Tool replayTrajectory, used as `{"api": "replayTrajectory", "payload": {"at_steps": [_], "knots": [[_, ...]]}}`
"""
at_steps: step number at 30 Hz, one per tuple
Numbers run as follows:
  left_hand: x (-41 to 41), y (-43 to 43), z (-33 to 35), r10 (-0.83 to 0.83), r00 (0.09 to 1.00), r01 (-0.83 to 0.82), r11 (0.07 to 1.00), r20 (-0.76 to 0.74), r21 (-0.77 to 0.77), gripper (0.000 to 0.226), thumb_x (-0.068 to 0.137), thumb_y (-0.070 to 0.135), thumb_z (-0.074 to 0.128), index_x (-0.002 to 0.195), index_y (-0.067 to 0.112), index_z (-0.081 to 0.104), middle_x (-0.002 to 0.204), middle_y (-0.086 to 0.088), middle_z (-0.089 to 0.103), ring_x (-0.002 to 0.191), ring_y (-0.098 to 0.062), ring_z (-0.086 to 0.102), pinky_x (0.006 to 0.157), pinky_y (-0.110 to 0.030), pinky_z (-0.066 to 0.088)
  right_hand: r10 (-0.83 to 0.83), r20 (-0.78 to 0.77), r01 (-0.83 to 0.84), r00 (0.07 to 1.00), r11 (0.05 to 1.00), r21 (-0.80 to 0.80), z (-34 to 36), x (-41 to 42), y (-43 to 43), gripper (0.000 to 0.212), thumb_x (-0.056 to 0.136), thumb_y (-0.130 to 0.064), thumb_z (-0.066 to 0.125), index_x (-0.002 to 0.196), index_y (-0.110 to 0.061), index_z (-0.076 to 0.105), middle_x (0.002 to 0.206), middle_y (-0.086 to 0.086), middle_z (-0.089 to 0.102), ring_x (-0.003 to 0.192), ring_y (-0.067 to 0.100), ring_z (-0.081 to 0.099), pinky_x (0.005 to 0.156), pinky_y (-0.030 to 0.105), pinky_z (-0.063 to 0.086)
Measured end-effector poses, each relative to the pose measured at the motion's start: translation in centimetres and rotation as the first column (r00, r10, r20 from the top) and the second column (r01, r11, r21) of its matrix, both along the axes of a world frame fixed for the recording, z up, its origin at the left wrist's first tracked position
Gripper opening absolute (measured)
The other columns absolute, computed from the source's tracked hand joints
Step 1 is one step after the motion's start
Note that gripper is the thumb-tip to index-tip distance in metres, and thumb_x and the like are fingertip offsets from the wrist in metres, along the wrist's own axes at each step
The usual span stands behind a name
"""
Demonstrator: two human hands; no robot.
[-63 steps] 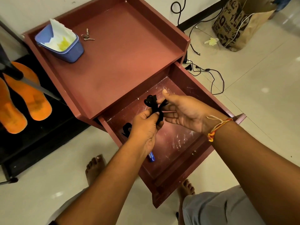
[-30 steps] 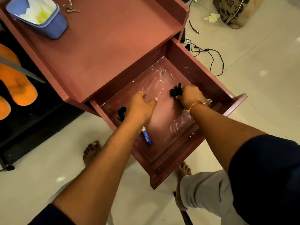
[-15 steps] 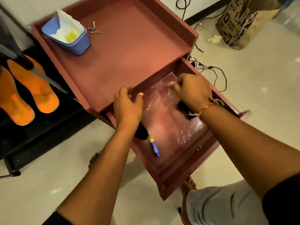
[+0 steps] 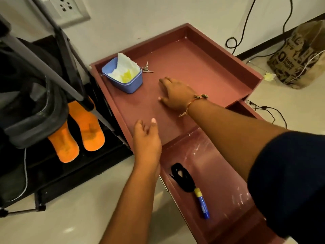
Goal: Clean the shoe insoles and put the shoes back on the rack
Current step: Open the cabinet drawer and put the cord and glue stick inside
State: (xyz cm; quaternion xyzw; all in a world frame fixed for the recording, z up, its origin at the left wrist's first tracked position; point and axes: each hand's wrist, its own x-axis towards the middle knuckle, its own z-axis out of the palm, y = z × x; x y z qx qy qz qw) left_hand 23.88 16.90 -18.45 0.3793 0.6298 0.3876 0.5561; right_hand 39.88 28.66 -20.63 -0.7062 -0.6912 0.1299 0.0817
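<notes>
Fingers loose, nothing held: right hand over table, left hand at nr edge. Orange insoles are kept on rack, left. Risk: blue tub w/ tissue may be tipped by hasty reach.

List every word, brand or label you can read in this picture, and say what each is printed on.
"insta mart": printed sideways on the brown paper bag on the floor.
The rest of the print on that bag: too blurred to read.
Blue pen: its label is too small to read.
Nothing else carries legible text.
</notes>
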Motion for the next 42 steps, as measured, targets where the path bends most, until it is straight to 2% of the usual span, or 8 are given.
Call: {"api": "replayTrajectory", "payload": {"at_steps": [11,15,19,27,30,34,39,42], "knots": [[-1.0,0.6,-0.7,0.035,0.994,-0.025,0.995,0.099,-0.096,0.056,0.102,0.04,0.055,0.153,0.025,0.04,0.153,0.008,0.044,0.136,-0.013,0.048,0.118,-0.039,0.037,0.03,0.022,-0.029,0.999,0.998,-0.062,-0.9,-1.5,9.9,0.066,0.097,-0.035,0.035,0.158,-0.032,0.01,0.166,-0.01,0.002,0.152,0.024,0.008,0.118,0.054,0.012],[-1.0,0.8,-0.7,0.045,0.993,-0.033,0.993,0.109,-0.115,0.052,0.101,0.041,0.056,0.149,0.025,0.044,0.149,0.008,0.049,0.133,-0.012,0.051,0.116,-0.039,0.04,0.068,0.047,-0.068,0.997,0.998,0.009,-1.8,-1.9,10.5,0.054,0.099,-0.032,0.032,0.153,-0.033,0.028,0.161,-0.007,0.026,0.146,0.027,0.025,0.112,0.053,0.02],[-0.8,0.7,-0.4,0.043,0.994,-0.03,0.991,0.103,-0.127,0.052,0.101,0.041,0.056,0.149,0.024,0.044,0.149,0.006,0.049,0.133,-0.013,0.051,0.116,-0.038,0.04,0.101,0.11,-0.119,0.989,0.979,0.167,-1.8,-1.5,8.8,0.032,0.098,-0.02,0.042,0.123,-0.012,0.062,0.13,0.012,0.058,0.119,0.036,0.053,0.092,0.039,0.041],[0.1,-0.5,-0.1,-0.066,0.998,0.066,0.997,-0.003,-0.046,0.044,0.102,0.028,0.058,0.143,0.016,0.047,0.142,-0.002,0.054,0.125,-0.014,0.055,0.101,-0.029,0.048,0.127,0.018,-0.129,0.992,0.983,0.133,0.8,1.0,-3.8,0.025,0.087,-0.009,0.057,0.106,-0.012,0.074,0.108,0.014,0.07,0.102,0.035,0.062,0.088,0.038,0.049],[0.7,-1.6,-0.3,-0.167,0.98,0.17,0.985,-0.109,0.015,0.036,0.102,0.026,0.059,0.136,0.016,0.053,0.138,-0.001,0.056,0.125,-0.014,0.054,0.098,-0.023,0.044,0.049,-0.111,-0.034,0.993,0.991,0.133,2.9,1.7,-10.7,0.018,0.088,-0.013,0.065,0.102,-0.016,0.075,0.097,0.002,0.074,0.091,0.016,0.065,0.083,0.027,0.046],[1.6,-4.0,-1.3,-0.311,0.91,0.343,0.936,-0.275,0.075,0.023,0.1,0.026,0.062,0.122,0.019,0.06,0.128,-0.002,0.06,0.114,-0.013,0.059,0.087,-0.019,0.046,-0.107,-0.3,0.098,0.948,0.994,-0.046,3.9,2.7,-20.3,0.004,0.088,-0.02,0.072,0.092,-0.02,0.073,0.075,-0.011,0.069,0.072,0.002,0.064,0.072,0.018,0.049],[2.3,-6.9,-3.4,-0.579,0.68,0.636,0.771,-0.45,-0.031,0.02,0.095,0.029,0.068,0.114,0.022,0.066,0.123,0.0,0.063,0.109,-0.016,0.062,0.097,-0.033,0.051,-0.27,-0.197,0.168,0.943,0.893,-0.419,-2.6,4.1,-26.8,0.004,0.085,-0.016,0.076,0.084,-0.02,0.075,0.081,-0.002,0.075,0.077,0.01,0.068,0.081,0.028,0.055],[2.1,-8.1,-4.6,-0.686,0.514,0.737,0.66,-0.515,-0.142,0.025,0.095,0.035,0.068,0.115,0.022,0.067,0.127,-0.002,0.061,0.114,-0.021,0.06,0.1,-0.037,0.049,-0.301,-0.162,0.189,0.94,0.853,-0.487,-5.5,4.2,-28.4,0.008,0.084,-0.012,0.074,0.083,-0.02,0.075,0.086,-0.003,0.075,0.072,0.006,0.064,0.074,0.018,0.048]]}}
